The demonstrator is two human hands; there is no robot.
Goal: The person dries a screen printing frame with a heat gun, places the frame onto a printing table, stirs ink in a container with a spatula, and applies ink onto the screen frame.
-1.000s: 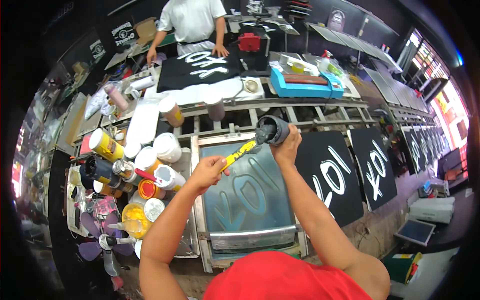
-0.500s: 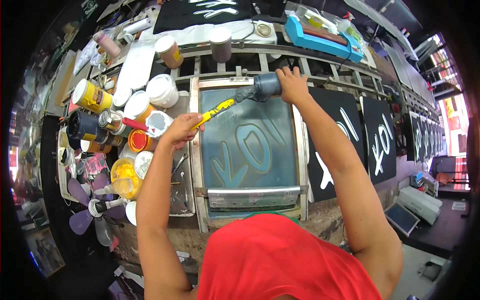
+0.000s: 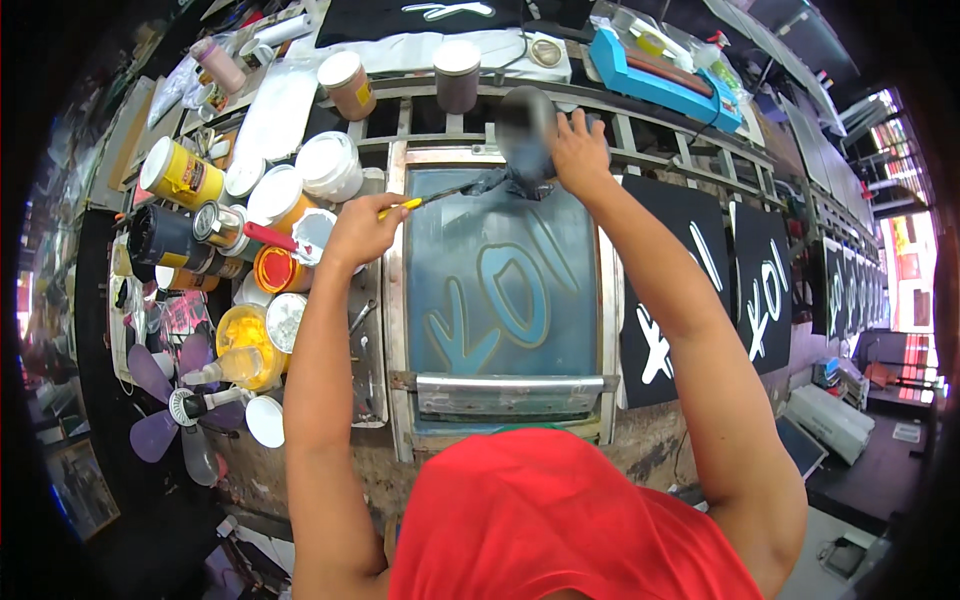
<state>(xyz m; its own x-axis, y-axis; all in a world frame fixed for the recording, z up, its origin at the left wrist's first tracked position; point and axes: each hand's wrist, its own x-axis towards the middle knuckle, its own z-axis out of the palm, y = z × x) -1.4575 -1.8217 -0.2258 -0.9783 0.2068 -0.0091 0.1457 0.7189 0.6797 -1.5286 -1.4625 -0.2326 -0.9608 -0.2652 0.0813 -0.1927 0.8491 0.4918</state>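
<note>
My left hand (image 3: 365, 230) is closed round the yellow handle of an ink spatula (image 3: 408, 205). Dark ink coats its blade, which reaches right to the jar. With my right hand (image 3: 580, 153) I grip a dark ink jar (image 3: 528, 130), smeared by motion, over the far end of a screen-printing frame (image 3: 395, 300). A thick lump of black ink (image 3: 515, 186) hangs at the jar's near end, where the blade meets it. Below lies the blue-grey mesh (image 3: 450, 240) with a brushstroke lettering stencil. A squeegee-like metal bar (image 3: 515, 385) lies across the frame's near end.
Ink tubs, including a yellow one (image 3: 185, 172) and an open one with yellow ink (image 3: 248, 340), crowd the left beside a purple fan (image 3: 150, 375). Two jars (image 3: 457, 78) stand beyond the frame. Printed black panels (image 3: 680, 260) lie right; a blue device (image 3: 660, 85) sits far right.
The jar has swung from lying sideways to a more upright-looking tilt, its ink-covered end now toward me. The spatula has turned flatter, and my left hand has moved slightly away from me.
</note>
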